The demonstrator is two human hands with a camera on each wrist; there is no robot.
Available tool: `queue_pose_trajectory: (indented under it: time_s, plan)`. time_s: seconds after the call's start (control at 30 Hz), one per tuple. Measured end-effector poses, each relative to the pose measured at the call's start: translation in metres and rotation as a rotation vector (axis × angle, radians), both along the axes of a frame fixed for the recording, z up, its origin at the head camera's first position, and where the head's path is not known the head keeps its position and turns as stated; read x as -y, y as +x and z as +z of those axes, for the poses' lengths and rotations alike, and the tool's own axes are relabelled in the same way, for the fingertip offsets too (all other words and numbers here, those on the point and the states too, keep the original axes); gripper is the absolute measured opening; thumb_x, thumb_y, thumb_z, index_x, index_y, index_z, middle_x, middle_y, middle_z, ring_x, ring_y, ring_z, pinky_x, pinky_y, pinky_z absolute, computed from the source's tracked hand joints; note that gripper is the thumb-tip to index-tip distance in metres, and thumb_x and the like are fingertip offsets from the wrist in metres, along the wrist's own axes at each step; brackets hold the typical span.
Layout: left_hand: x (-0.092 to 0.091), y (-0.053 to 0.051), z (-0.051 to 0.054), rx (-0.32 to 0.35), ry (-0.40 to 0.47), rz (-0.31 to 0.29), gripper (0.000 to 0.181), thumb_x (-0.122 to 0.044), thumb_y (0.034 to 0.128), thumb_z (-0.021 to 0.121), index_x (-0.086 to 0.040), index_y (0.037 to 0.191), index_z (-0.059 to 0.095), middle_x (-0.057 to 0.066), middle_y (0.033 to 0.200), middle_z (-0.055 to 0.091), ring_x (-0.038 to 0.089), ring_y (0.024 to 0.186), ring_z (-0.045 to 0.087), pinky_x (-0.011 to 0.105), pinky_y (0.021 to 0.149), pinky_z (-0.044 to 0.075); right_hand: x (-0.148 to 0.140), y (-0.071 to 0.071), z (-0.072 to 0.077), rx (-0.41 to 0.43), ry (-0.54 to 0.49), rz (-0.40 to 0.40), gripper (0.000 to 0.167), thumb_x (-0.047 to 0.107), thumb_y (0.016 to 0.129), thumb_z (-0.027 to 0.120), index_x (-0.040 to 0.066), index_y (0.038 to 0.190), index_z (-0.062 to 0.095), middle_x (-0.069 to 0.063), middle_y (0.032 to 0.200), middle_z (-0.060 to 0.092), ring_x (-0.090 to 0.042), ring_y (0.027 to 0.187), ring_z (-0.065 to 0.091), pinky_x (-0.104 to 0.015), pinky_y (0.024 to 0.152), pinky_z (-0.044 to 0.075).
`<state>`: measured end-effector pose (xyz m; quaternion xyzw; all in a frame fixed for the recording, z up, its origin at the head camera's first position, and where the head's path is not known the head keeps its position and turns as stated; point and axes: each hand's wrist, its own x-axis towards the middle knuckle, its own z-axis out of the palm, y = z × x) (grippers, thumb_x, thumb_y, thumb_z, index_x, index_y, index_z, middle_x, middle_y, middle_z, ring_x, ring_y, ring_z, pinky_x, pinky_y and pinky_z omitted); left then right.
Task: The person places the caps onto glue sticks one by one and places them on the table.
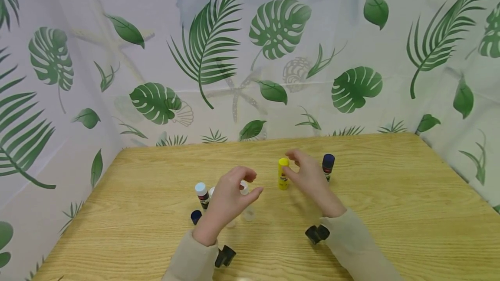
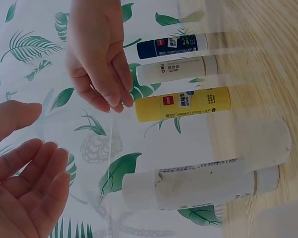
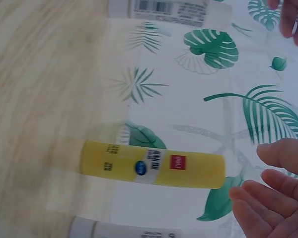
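My left hand [image 1: 230, 192] hovers near a white glue stick [image 1: 244, 187], fingers loosely curved around nothing. In the left wrist view that glue stick [image 2: 203, 186] stands apart from the left fingertips [image 2: 59, 153]. A yellow glue stick [image 1: 283, 177] stands upright beside my right hand [image 1: 310, 179]. The right wrist view shows a gap between the yellow glue stick [image 3: 154, 164] and the right fingers [image 3: 258, 201], which hold nothing. Behind the right hand, a white glue stick [image 2: 176, 71] and a dark blue glue stick [image 2: 171, 46] stand in the left wrist view.
Left of my left hand stand a light-blue-capped glue stick [image 1: 202, 194] and one with a dark blue cap [image 1: 196, 217], partly hidden by the arm. A translucent cylinder [image 1: 248, 214] is near the left hand. A leaf-patterned cloth [image 1: 218, 120] hangs behind the wooden table [image 1: 371, 237].
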<state>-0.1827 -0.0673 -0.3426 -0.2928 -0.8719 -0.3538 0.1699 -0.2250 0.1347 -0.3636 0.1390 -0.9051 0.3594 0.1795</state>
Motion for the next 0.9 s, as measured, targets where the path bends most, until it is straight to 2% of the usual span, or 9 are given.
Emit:
queue_pose_trajectory:
  time_s: [0.13, 0.57, 0.77, 0.9]
  plan:
    - [0.003, -0.001, -0.001, 0.011, -0.026, -0.006, 0.024, -0.016, 0.0769, 0.069, -0.005, 0.095, 0.059, 0.003, 0.088, 0.058, 0.013, 0.081, 0.055, 0.024, 0.066, 0.047, -0.001, 0.008, 0.007, -0.059, -0.006, 0.016, 0.029, 0.007, 0.077, 0.067, -0.002, 0.103, 0.057, -0.018, 0.102, 0.059, -0.031, 0.093, 0.057, -0.04, 0.078, 0.047]
    - [0.01, -0.005, 0.003, 0.058, -0.128, 0.029, 0.027, -0.017, 0.0774, 0.069, -0.005, 0.099, 0.059, 0.005, 0.095, 0.059, 0.018, 0.088, 0.056, 0.03, 0.072, 0.046, -0.007, 0.027, 0.02, -0.125, 0.047, 0.063, 0.026, 0.007, 0.077, 0.067, -0.002, 0.1, 0.06, -0.015, 0.098, 0.062, -0.029, 0.088, 0.058, -0.042, 0.071, 0.048]
    - [0.012, -0.005, 0.004, 0.072, -0.177, 0.045, 0.029, -0.017, 0.0771, 0.069, -0.004, 0.101, 0.059, 0.005, 0.096, 0.058, 0.019, 0.089, 0.056, 0.031, 0.075, 0.046, -0.013, 0.034, 0.022, -0.122, 0.079, 0.089, 0.025, 0.009, 0.078, 0.066, -0.001, 0.1, 0.059, -0.014, 0.097, 0.062, -0.027, 0.09, 0.058, -0.042, 0.073, 0.047]
    - [0.013, -0.006, 0.003, 0.067, -0.224, 0.076, 0.032, -0.017, 0.0766, 0.07, -0.004, 0.103, 0.059, 0.006, 0.099, 0.058, 0.02, 0.09, 0.056, 0.031, 0.074, 0.046, -0.015, 0.034, 0.021, -0.12, 0.096, 0.095, 0.024, 0.01, 0.079, 0.065, 0.0, 0.1, 0.059, -0.013, 0.098, 0.062, -0.027, 0.09, 0.058, -0.041, 0.073, 0.047]
